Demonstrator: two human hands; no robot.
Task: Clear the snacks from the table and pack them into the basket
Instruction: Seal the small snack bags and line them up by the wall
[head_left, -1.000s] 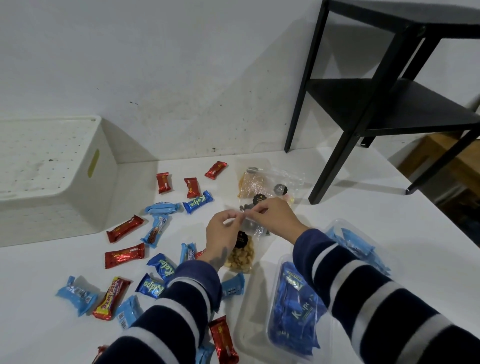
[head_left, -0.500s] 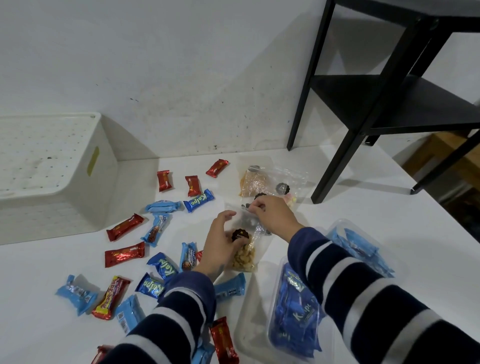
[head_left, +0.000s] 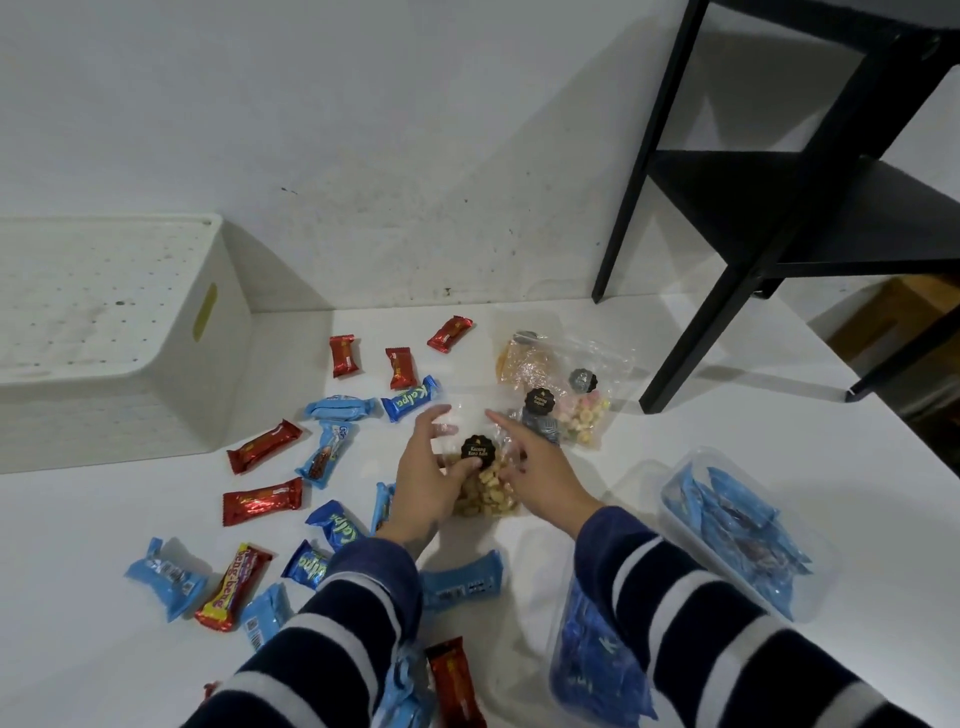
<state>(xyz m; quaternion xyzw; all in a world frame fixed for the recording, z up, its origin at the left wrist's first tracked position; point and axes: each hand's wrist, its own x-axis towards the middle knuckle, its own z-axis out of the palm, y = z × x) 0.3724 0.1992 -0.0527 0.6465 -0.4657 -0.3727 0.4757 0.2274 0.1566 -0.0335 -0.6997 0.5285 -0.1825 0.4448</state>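
Nut bag: lying on the table, between both hands.
Left hand: fingers spread, thumb touching the bag's black sticker, nothing gripped.
Right hand: open, fingertips resting on the bag.
Handling: looks light, crinkly, slippery.
Hold: pinch the empty top.
Basket: far left.

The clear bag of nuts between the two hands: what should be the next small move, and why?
Probably close both hands on the clear bag of nuts and lift it. The left hand and right hand flank it with fingers spread, and the white basket waits at the left.
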